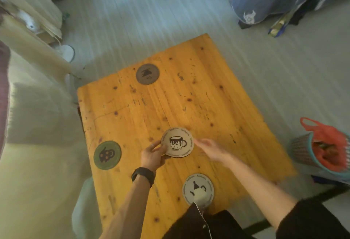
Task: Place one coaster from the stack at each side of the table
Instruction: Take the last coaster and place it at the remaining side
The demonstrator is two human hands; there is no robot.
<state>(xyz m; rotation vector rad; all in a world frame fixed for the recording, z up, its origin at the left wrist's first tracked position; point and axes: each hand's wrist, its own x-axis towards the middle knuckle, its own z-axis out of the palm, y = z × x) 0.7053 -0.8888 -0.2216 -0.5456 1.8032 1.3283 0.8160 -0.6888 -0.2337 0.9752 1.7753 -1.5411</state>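
Four coasters out, one of them between the hands.

Three lie flat on the wooden worktop (189, 91): a grey coaster (147, 74) near the far edge, a green coaster (107, 155) by the left edge, a pale teapot coaster (198, 189) at the near edge. The mug coaster (177, 142) sits mid-worktop, its rim lettering too blurred to read. The left hand (152, 156) pinches its left edge; the right hand (209, 148), fingers loosely open, touches its right edge.
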